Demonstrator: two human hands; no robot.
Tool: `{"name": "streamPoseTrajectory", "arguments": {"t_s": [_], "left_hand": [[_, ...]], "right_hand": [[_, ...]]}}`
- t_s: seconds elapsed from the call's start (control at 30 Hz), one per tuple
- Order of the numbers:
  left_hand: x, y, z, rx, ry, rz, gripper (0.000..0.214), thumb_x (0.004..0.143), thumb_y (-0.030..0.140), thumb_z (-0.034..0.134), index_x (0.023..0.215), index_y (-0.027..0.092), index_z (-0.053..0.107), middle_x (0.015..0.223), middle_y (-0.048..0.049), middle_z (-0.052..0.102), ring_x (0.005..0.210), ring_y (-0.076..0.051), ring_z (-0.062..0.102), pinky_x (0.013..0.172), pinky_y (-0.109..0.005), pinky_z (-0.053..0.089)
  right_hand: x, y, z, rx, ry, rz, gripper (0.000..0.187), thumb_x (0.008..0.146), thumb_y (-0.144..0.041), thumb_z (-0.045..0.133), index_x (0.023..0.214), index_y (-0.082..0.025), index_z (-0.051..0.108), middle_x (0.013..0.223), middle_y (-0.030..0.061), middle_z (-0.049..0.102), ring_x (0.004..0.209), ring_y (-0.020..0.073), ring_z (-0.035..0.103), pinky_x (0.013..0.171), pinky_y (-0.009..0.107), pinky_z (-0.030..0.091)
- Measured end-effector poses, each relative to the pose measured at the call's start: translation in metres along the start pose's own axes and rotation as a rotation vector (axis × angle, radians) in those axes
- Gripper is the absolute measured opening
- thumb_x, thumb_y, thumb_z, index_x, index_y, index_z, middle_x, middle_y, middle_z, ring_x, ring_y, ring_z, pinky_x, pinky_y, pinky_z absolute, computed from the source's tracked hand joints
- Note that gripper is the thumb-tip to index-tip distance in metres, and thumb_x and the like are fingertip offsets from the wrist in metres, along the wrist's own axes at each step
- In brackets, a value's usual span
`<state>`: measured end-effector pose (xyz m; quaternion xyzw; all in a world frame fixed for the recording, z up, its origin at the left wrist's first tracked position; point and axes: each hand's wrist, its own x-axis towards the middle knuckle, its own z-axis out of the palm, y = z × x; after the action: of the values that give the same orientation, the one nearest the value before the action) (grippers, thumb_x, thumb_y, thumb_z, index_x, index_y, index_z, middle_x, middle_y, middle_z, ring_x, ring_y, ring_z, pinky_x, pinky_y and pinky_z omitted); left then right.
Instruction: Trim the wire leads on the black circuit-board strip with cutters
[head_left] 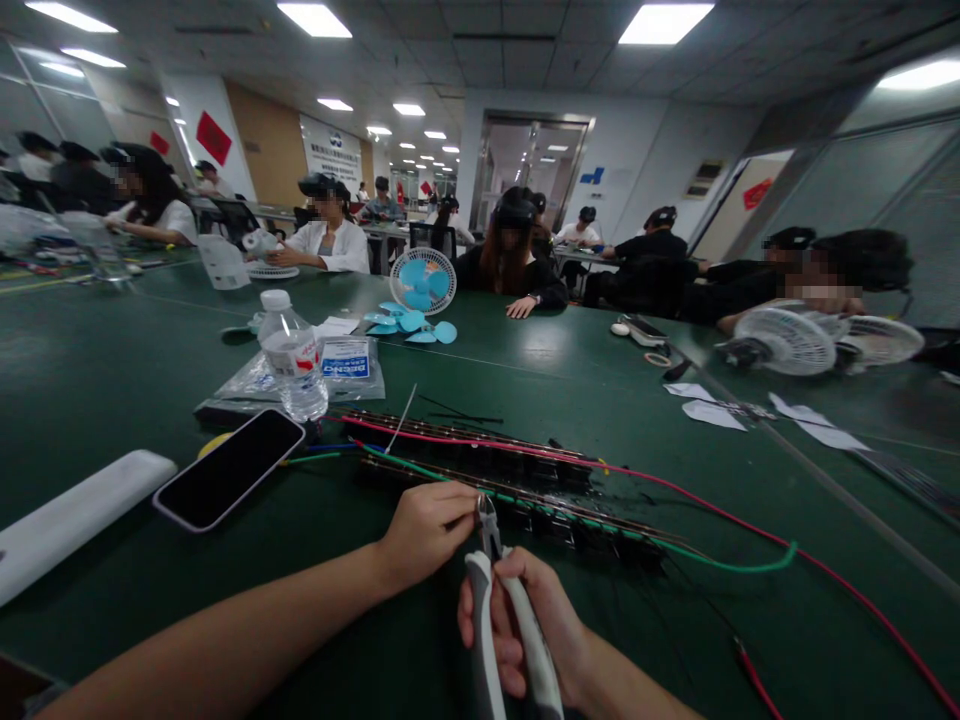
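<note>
My right hand (pixel 536 615) is wrapped round a pair of wire cutters (pixel 490 535) with grey and white handles. The jaws point away from me, at the tips of my left fingers. My left hand (pixel 429 530) is closed in a pinch beside the jaws, over the nearer of two long black strips (pixel 577 520). What lies between its fingers is hidden. A green wire (pixel 739 567) runs along this strip and passes by my left fingertips. Along the farther strip (pixel 536 460) runs a red wire (pixel 679 487), which trails off to the right.
At left lie a phone (pixel 232 470) and a long white object (pixel 86 515). A water bottle (pixel 291 360) stands beside plastic bags (pixel 352 370). Blue fan blades (pixel 412 322) and a small fan (pixel 422 282) are farther back. Several people sit around, with white fan cages (pixel 787 340) at right.
</note>
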<state>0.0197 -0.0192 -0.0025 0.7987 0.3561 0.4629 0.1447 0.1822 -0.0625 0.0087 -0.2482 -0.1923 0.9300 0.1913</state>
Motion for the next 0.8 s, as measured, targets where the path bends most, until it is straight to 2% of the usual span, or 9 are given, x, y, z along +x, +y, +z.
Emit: {"name": "streamPoseTrajectory", "arguments": {"t_s": [0.53, 0.8], "left_hand": [[-0.0003, 0.0007, -0.0005, -0.004, -0.023, -0.022, 0.021, 0.085, 0.011, 0.048, 0.088, 0.016, 0.068, 0.09, -0.005, 0.068, 0.081, -0.015, 0.062, 0.075, -0.027, 0.051], [-0.0003, 0.0002, -0.0013, -0.043, -0.059, -0.04, 0.022, 0.087, 0.011, 0.044, 0.089, 0.016, 0.066, 0.091, -0.0052, 0.066, 0.082, -0.015, 0.061, 0.075, -0.027, 0.05]], "right_hand": [[0.0014, 0.0015, -0.0066, 0.017, -0.046, -0.011, 0.044, 0.075, -0.042, 0.034, 0.072, -0.007, 0.061, 0.062, 0.0116, 0.062, 0.032, 0.0039, 0.027, 0.028, 0.018, 0.033], [0.0004, 0.0001, -0.002, 0.035, -0.084, -0.013, 0.043, 0.073, -0.041, 0.035, 0.079, -0.006, 0.06, 0.07, 0.0146, 0.063, 0.036, 0.0057, 0.033, 0.032, 0.02, 0.037]]}}
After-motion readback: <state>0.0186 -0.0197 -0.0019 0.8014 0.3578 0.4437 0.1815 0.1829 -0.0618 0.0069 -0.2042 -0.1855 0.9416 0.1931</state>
